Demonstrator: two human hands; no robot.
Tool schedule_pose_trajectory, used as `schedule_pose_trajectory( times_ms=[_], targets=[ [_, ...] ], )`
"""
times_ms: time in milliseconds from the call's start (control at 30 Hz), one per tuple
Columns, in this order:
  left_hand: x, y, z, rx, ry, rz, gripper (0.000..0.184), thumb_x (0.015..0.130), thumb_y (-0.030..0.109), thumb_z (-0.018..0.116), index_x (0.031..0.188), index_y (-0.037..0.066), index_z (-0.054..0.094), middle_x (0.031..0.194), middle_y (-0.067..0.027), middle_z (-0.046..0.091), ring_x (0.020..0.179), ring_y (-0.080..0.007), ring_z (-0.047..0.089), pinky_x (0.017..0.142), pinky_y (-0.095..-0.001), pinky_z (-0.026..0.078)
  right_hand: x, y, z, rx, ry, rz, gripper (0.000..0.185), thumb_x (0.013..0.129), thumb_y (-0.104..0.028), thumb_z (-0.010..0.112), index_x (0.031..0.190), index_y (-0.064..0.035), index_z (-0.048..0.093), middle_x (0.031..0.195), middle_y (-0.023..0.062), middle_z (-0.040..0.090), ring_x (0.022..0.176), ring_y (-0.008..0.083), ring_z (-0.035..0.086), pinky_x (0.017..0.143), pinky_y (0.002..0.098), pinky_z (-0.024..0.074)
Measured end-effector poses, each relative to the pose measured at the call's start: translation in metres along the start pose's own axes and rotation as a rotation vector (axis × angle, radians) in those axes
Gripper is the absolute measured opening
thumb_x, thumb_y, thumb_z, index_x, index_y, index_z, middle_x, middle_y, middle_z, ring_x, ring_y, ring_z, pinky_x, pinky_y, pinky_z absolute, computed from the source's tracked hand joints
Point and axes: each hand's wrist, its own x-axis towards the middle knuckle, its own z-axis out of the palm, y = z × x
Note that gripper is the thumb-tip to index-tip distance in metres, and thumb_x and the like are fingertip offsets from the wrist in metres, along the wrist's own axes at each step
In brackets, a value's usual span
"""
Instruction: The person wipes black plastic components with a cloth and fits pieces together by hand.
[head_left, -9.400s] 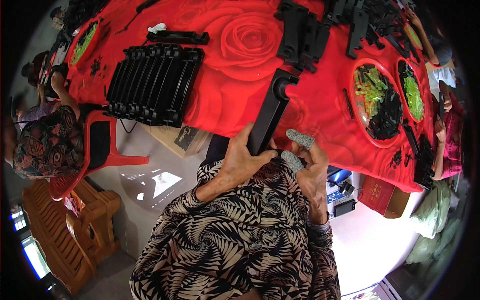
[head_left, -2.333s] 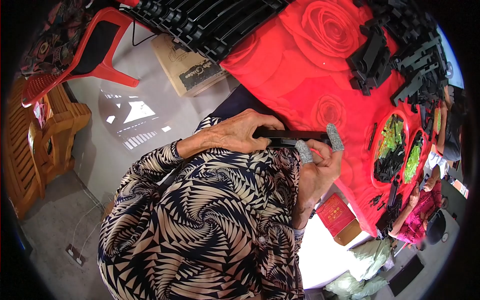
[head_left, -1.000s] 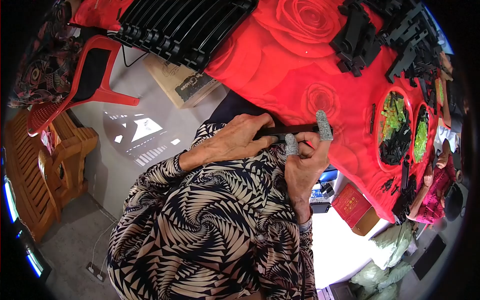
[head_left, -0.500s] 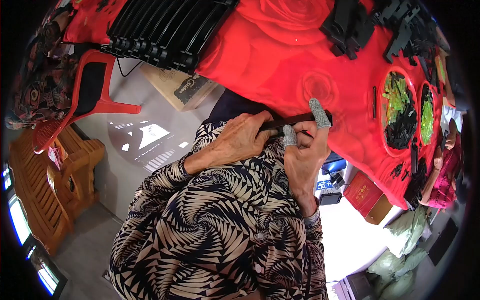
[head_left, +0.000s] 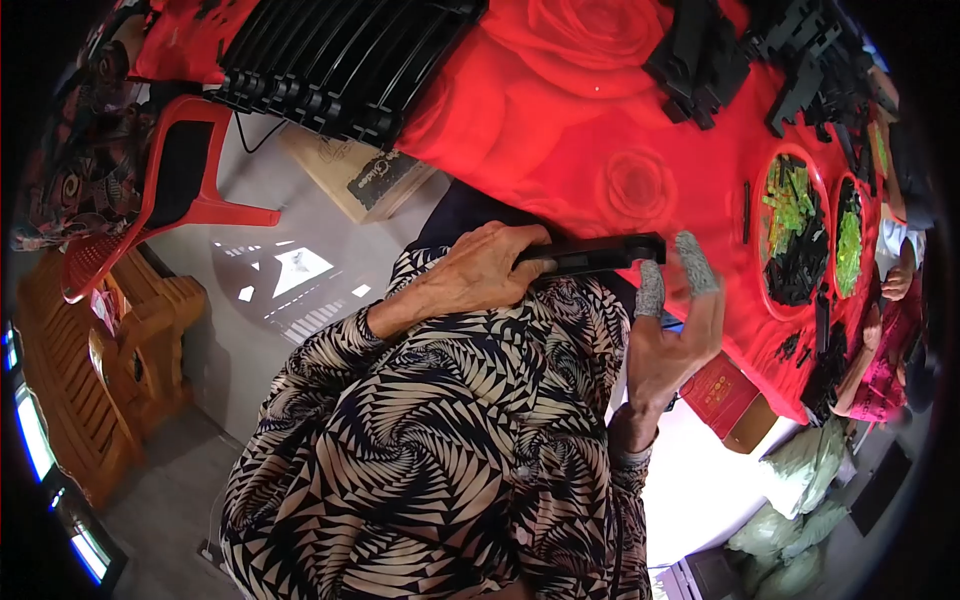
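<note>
My left hand [head_left: 488,266] is closed around one end of a long black plastic part [head_left: 600,254], held level just over my lap at the table's front edge. My right hand [head_left: 672,345] is at the part's far end, its fingers apart and slightly smeared by motion. Grey cloth covers [head_left: 695,263] sit on two of its fingertips. One covered tip is close under the part's end; I cannot tell whether it touches. Beyond lies the red rose-patterned tablecloth [head_left: 560,150].
A row of long black parts [head_left: 345,65] lies at the upper left, with more black pieces [head_left: 700,65] at the upper right. Two trays [head_left: 765,275] hold green and black strips. A red chair [head_left: 215,165], cardboard box [head_left: 360,175] and another person's arm [head_left: 865,355] are around.
My right hand has moved right and slightly down, off the black part's side, and its fingers have spread. The left hand keeps its hold; the part now shows more of its face.
</note>
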Motion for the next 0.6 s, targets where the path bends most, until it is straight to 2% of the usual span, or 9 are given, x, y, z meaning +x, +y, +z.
schedule_pose_trajectory(
  times_ms=[67,100,133,233,400,467,567,600],
  targets=[
    [0.003,-0.002,-0.005,0.007,-0.006,0.033,0.025,0.09,0.022,0.06,0.104,0.002,0.061,0.076,-0.0219,0.06,0.077,-0.0393,0.06,0.072,-0.0461,0.045,0.012,0.005,-0.005,-0.128,-0.14,-0.223,0.035,0.076,-0.001,0.076,0.109,0.002,0.065,0.103,0.0163,0.064,0.091,0.0297,0.06,0.073,0.0372,0.051],
    [0.002,-0.002,-0.011,0.069,-0.038,0.078,0.026,0.09,0.023,0.059,0.104,0.001,0.061,0.073,-0.0219,0.06,0.074,-0.039,0.061,0.071,-0.0466,0.046,0.012,0.008,-0.005,-0.032,-0.248,-0.146,0.036,0.074,-0.003,0.077,0.108,0.002,0.066,0.11,0.0178,0.061,0.104,0.0335,0.054,0.084,0.0415,0.0481],
    [0.001,-0.004,-0.016,0.131,-0.07,0.118,0.028,0.09,0.023,0.058,0.104,0.0,0.062,0.069,-0.022,0.06,0.072,-0.0388,0.062,0.07,-0.0472,0.047,0.013,0.005,-0.006,0.058,-0.343,-0.098,0.039,0.075,-0.005,0.077,0.111,0.0028,0.064,0.112,0.0179,0.06,0.105,0.0349,0.053,0.087,0.042,0.047],
    [-0.003,-0.014,-0.02,0.131,-0.077,0.139,0.032,0.089,0.027,0.06,0.106,0.0,0.063,0.069,-0.0212,0.06,0.074,-0.0377,0.062,0.071,-0.0475,0.047,0.007,0.011,-0.001,0.046,-0.527,-0.087,0.044,0.074,-0.001,0.072,0.116,0.0028,0.06,0.117,0.0193,0.056,0.107,0.0382,0.05,0.093,0.0447,0.0413],
    [-0.006,-0.02,-0.018,0.082,-0.066,0.134,0.034,0.09,0.032,0.06,0.106,0.002,0.063,0.066,-0.0198,0.059,0.072,-0.0374,0.061,0.069,-0.0475,0.047,-0.004,0.013,0.006,0.058,-0.5,-0.069,0.042,0.073,0.005,0.065,0.115,0.003,0.061,0.117,0.0182,0.056,0.105,0.0366,0.05,0.091,0.0438,0.0419],
    [-0.006,-0.011,-0.021,0.116,-0.108,0.034,0.036,0.09,0.035,0.061,0.105,0.003,0.064,0.064,-0.0188,0.058,0.069,-0.038,0.061,0.066,-0.0477,0.047,-0.008,0.015,0.011,0.059,-0.477,-0.077,0.042,0.072,0.008,0.063,0.113,0.0031,0.062,0.117,0.0175,0.056,0.104,0.0358,0.05,0.091,0.0432,0.0419],
    [-0.003,-0.019,-0.015,0.161,-0.052,0.143,0.034,0.091,0.035,0.06,0.102,0.002,0.063,0.062,-0.0178,0.057,0.068,-0.0397,0.06,0.064,-0.0478,0.046,-0.02,0.016,0.022,0.119,-0.399,-0.046,0.05,0.062,0.015,0.052,0.109,0.0018,0.065,0.117,0.014,0.054,0.109,0.0343,0.046,0.095,0.0414,0.0385],
    [-0.002,-0.021,-0.013,0.161,-0.053,0.145,0.034,0.091,0.035,0.06,0.102,0.002,0.063,0.062,-0.0178,0.057,0.068,-0.0397,0.06,0.064,-0.0478,0.046,-0.022,0.016,0.023,0.117,-0.398,-0.045,0.05,0.062,0.015,0.052,0.109,0.0018,0.065,0.117,0.014,0.054,0.109,0.0343,0.046,0.095,0.0414,0.0385]
  ],
)
